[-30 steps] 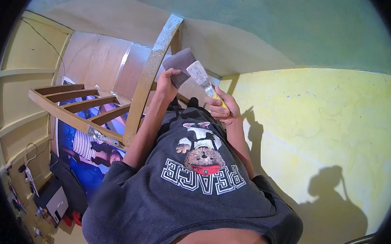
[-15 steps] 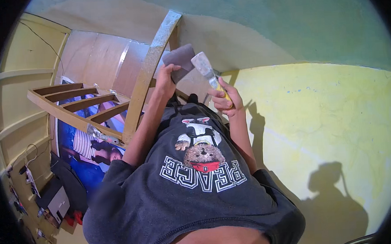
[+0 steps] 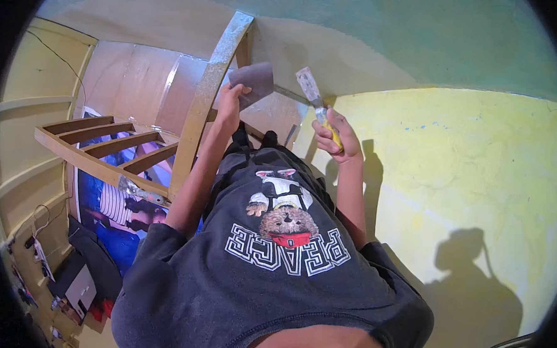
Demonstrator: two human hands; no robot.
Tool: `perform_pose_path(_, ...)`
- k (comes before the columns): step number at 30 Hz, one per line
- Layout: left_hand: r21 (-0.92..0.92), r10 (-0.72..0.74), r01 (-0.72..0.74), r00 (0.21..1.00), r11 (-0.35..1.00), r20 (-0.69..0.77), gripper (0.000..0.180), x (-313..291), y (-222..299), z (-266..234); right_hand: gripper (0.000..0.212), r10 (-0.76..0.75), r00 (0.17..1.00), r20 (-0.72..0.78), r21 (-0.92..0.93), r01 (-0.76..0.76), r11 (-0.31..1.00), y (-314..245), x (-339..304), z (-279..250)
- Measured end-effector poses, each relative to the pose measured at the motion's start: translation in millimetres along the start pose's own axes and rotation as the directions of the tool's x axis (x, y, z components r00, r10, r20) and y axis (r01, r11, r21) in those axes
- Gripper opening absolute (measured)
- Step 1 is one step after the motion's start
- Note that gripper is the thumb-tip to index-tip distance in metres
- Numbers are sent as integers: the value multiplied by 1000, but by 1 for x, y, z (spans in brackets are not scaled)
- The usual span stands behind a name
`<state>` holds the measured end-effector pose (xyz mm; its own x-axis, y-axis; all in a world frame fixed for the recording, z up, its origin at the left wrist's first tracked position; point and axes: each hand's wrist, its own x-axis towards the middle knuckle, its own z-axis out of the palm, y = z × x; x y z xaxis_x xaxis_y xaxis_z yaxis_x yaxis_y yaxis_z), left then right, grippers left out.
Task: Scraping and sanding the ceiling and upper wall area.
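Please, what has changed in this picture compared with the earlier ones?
The right hand moved the yellow-handled putty knife to the right, away from the flat grey sheet in the left hand, widening the gap between them. Nothing was taken or released; both grips stayed.

A room that looked like part of a home, in the midst of redecoration.

The yellow wall was patchy with bluish flecks, and the green surface meeting it gave way to greyish beige on one side. Cream panelling with raised battens lined the left, and a large blue poster of printed figures gave a domestic touch, partly hidden behind a pale-spattered wooden ladder-like frame. Thin cords and red items too small to identify lay toward the lower left. A yellow-handled scraper with a crusted blade suited the unfinished surfaces.
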<state>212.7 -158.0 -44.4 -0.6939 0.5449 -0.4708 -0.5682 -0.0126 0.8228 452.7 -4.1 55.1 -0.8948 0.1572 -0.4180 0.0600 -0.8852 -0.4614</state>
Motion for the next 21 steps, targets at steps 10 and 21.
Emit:
perform_pose_path(10,786,48,-350,924,509,380,38,52,-95,-58,66,-283,901,-328,-841,-142,522,-16,35,-10)
perform_pose_path(21,816,4,-303,938,493,346,35,91,-139,-76,55,-431,790,-436,-799,-120,589,-81,113,-10)
